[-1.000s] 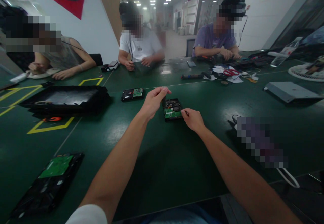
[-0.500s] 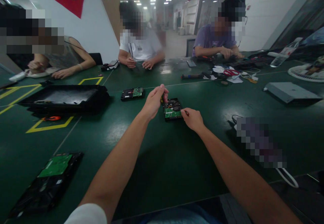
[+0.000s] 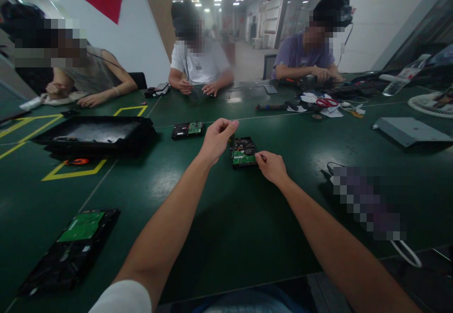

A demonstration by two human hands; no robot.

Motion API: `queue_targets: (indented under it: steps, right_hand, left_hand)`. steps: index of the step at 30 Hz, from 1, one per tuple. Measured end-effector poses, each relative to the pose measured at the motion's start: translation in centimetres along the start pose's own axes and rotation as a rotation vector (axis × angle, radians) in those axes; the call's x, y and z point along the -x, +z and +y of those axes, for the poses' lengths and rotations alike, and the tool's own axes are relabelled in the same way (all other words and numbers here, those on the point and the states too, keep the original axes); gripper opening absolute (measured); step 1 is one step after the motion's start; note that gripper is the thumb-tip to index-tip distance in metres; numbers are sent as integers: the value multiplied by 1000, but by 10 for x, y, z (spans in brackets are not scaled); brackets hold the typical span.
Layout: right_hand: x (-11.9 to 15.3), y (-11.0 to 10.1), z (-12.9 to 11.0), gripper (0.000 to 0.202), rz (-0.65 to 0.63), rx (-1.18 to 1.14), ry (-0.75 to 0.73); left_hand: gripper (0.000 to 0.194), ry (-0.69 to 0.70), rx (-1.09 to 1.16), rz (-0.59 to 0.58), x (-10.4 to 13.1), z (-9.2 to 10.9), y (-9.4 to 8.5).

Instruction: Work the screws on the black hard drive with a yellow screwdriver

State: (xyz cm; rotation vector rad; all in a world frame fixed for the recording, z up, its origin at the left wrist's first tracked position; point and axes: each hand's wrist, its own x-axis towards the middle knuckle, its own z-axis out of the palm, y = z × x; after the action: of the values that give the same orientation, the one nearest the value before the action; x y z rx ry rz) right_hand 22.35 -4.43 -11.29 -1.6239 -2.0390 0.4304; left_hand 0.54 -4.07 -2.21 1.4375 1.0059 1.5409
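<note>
A hard drive (image 3: 244, 152) with a green circuit board facing up lies flat on the dark green table (image 3: 226, 237). My left hand (image 3: 217, 138) is closed above its far left corner, around what looks like an upright screwdriver (image 3: 232, 139). Only a short dark and yellowish part of that tool shows below the fingers. At the drive's right edge, my right hand (image 3: 272, 166) is closed, with thumb and forefinger pinching its side. Just left of my left hand lies a second hard drive (image 3: 187, 129), also board side up.
A larger hard drive (image 3: 71, 251) lies near left. Black trays (image 3: 95, 136) are stacked at left, by an orange object (image 3: 77, 161) and yellow tape. On the right sit a grey metal case (image 3: 412, 131) and a blurred-out pouch (image 3: 368, 204). Three people work across the table, near scissors (image 3: 327, 102).
My left hand has turned, its thumb swinging right and its fingers curling differently around the tool. My right hand stays on the drive. The whole view has shifted slightly.
</note>
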Motion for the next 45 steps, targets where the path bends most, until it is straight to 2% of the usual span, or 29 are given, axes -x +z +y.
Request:
queue_targets:
  steps: [6, 12, 18, 23, 30, 35, 41, 45]
  right_hand:
    - [0, -1, -1, 37, 8, 21, -7]
    - [0, 0, -1, 36, 2, 40, -1]
    - [0, 0, -1, 36, 1, 20, 1]
    - [1, -2, -3, 36, -14, -2, 10]
    - [2, -3, -4, 37, -26, 1, 22]
    - [1, -1, -2, 35, 17, 37, -5]
    - [1, -2, -3, 37, -12, 7, 14]
    - [2, -4, -4, 37, -19, 0, 13]
  left_hand:
    - [26, -31, 123, -49, -1, -2, 0]
    - [39, -53, 178, -50, -3, -9, 1]
    - [37, -12, 27, -97, 0, -3, 0]
    - [34, 40, -132, -40, 1, 2, -4]
    - [25, -48, 44, -104, 2, 4, 1]
    - [23, -90, 105, -87, 1, 0, 3]
    - [21, 8, -85, 22, -2, -1, -4]
    - [19, -3, -90, 15, -3, -1, -6]
